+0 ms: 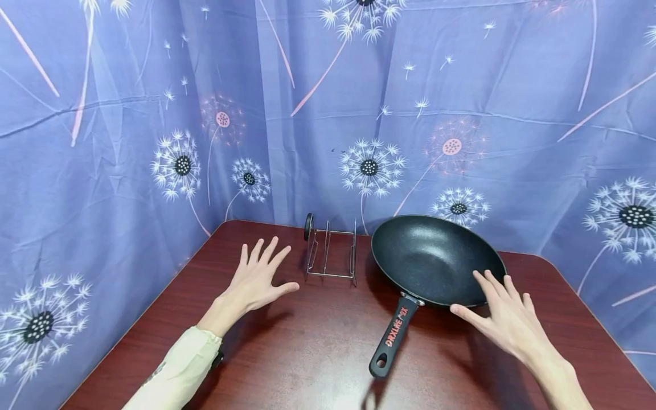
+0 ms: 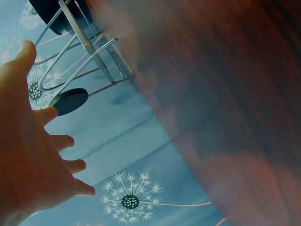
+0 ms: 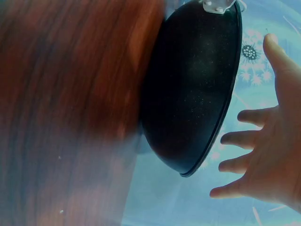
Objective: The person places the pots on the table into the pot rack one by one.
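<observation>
Blue curtain, printed with dandelions, behind and at both sides; in front of it, a red-brown table with a glossy surface. Wire rack stands near the table's far edge, a black disc at its upper left; pan, black, sits just right of the rack, hollow side up; its handle points toward the person and bears red lettering. Left hand is spread, thumb out, holding nothing; it hovers left of the rack, nearest to it, with a gap between them in the head view; a pale sleeve covers that forearm. Right hand is likewise spread and holds nothing; it hovers by the pan's near right rim; right wrist view shows the fingers apart from the pan.
</observation>
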`<state>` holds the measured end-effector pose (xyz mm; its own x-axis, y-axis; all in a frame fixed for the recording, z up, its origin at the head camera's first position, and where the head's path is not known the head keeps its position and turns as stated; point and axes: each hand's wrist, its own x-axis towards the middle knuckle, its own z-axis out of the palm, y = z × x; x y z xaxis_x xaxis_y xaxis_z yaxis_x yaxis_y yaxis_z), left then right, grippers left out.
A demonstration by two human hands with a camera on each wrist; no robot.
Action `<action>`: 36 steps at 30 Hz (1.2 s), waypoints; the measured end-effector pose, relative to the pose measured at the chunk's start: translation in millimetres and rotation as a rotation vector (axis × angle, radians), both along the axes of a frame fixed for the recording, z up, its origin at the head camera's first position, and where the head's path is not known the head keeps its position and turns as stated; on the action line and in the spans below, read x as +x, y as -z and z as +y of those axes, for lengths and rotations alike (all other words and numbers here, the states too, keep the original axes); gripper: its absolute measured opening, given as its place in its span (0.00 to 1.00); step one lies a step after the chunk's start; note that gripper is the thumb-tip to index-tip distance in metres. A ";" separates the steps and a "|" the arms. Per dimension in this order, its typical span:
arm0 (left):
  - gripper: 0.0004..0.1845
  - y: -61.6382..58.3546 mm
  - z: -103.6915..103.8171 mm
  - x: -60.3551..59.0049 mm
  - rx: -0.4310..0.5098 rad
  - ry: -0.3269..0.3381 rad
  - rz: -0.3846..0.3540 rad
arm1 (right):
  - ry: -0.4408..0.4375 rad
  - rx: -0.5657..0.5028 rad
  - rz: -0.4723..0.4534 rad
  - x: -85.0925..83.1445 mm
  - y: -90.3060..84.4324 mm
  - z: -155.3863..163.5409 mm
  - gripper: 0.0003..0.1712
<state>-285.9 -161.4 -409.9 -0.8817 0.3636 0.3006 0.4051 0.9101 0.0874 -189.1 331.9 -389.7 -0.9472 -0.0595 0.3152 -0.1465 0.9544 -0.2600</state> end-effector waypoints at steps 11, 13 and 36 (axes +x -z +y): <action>0.48 1.5 4.8 -0.3 0.048 0.007 -0.020 | -0.024 -0.002 0.001 2.2 0.4 -4.4 0.55; 0.47 1.6 6.1 -0.4 0.060 0.013 -0.017 | -0.031 -0.012 0.017 2.4 0.0 -5.2 0.54; 0.33 -4.7 29.4 3.7 0.210 0.113 0.016 | -0.021 -0.264 0.083 20.2 -12.2 -31.0 0.32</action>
